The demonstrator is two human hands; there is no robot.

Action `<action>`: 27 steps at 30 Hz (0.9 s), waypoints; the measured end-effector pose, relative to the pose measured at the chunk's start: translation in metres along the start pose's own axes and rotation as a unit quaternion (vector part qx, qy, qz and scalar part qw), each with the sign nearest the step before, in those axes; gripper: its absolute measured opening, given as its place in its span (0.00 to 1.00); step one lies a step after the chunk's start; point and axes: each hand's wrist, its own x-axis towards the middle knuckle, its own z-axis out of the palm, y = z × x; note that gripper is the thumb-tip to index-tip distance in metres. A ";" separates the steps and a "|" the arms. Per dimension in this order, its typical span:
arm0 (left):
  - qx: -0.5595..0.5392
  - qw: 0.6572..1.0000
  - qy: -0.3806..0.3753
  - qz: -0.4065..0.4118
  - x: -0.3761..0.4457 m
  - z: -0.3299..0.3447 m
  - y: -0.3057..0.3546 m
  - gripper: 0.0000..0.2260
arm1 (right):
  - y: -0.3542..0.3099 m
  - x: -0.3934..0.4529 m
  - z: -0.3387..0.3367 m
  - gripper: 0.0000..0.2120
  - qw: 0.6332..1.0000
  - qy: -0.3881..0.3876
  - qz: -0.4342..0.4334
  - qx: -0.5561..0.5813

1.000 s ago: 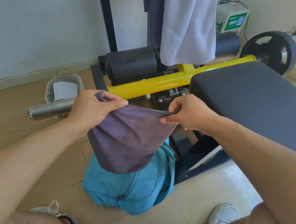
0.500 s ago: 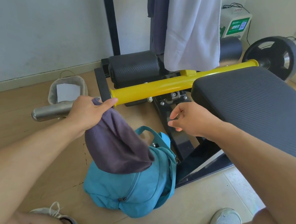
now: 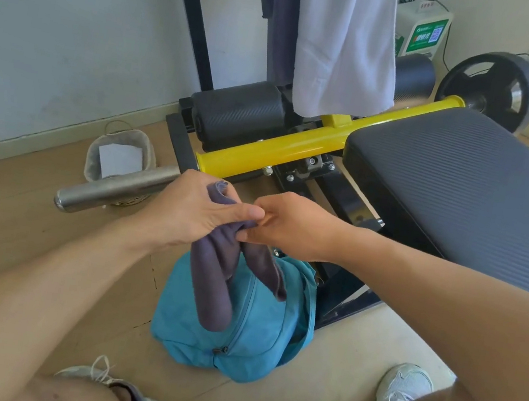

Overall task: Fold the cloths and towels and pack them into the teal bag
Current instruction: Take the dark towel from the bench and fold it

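Left hand (image 3: 190, 213) and right hand (image 3: 290, 227) both grip a bunched purple-grey cloth (image 3: 218, 283) above the teal fabric bag (image 3: 250, 343) on the floor.

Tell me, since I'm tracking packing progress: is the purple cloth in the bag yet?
Not yet. The purple cloth hangs bunched from both hands, left hand and right hand, above the teal bag.

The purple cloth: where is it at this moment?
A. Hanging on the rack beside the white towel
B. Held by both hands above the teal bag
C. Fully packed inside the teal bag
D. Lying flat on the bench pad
B. The left hand and the right hand pinch the purple cloth together, and it hangs bunched over the teal bag on the floor.
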 end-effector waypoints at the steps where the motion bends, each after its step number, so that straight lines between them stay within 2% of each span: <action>1: -0.022 1.000 -0.005 0.003 0.000 0.001 -0.001 0.22 | 0.001 0.000 -0.003 0.11 1.000 0.016 0.000 0.010; 4: -0.123 0.992 0.007 -0.016 0.001 0.001 -0.001 0.09 | 0.005 -0.001 -0.013 0.11 0.997 0.066 0.002 0.041; 7: -0.150 0.987 0.034 -0.037 0.003 -0.001 -0.004 0.14 | 0.010 -0.002 -0.020 0.12 0.994 0.097 0.011 0.044; 14: -0.159 0.986 0.057 -0.014 0.001 -0.002 0.001 0.08 | 0.011 -0.001 -0.024 0.13 0.992 0.118 0.002 0.036; 19: -0.155 0.986 0.060 -0.008 0.000 -0.003 0.004 0.07 | 0.011 -0.005 -0.023 0.15 0.992 0.062 -0.005 0.113; 23: -0.105 0.993 0.057 0.017 0.000 -0.009 0.007 0.11 | 0.008 -0.007 -0.025 0.13 0.970 -0.046 0.021 0.237; 27: -0.074 0.997 0.021 0.019 -0.004 -0.012 0.014 0.10 | 0.004 -0.013 -0.025 0.12 0.960 -0.106 0.037 0.258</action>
